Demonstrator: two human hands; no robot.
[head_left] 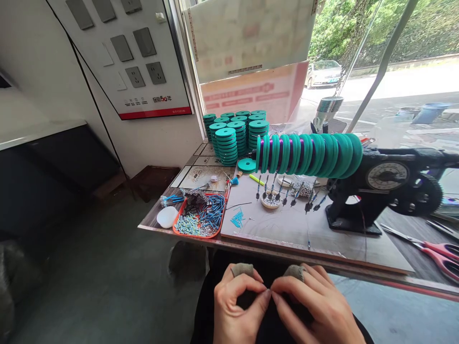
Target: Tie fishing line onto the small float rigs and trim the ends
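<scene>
Both of my hands are low in the head view, below the table's near edge, over my dark lap. My left hand (238, 306) and my right hand (315, 306) meet at pinched thumb and fingertips; each forefinger wears a grey cloth cot. What they pinch is too small to make out. On the table above, a row of green spools (308, 154) sits on the shaft of a black winding machine (380, 191), with small dark weights hanging on lines under it.
Stacks of green spools (234, 134) stand at the table's far left. An orange tray (199, 217) holds blue and silver beads beside a white oval object (167, 216). Red-handled scissors (435, 253) lie at the right. A grey board (304, 229) covers the table's middle.
</scene>
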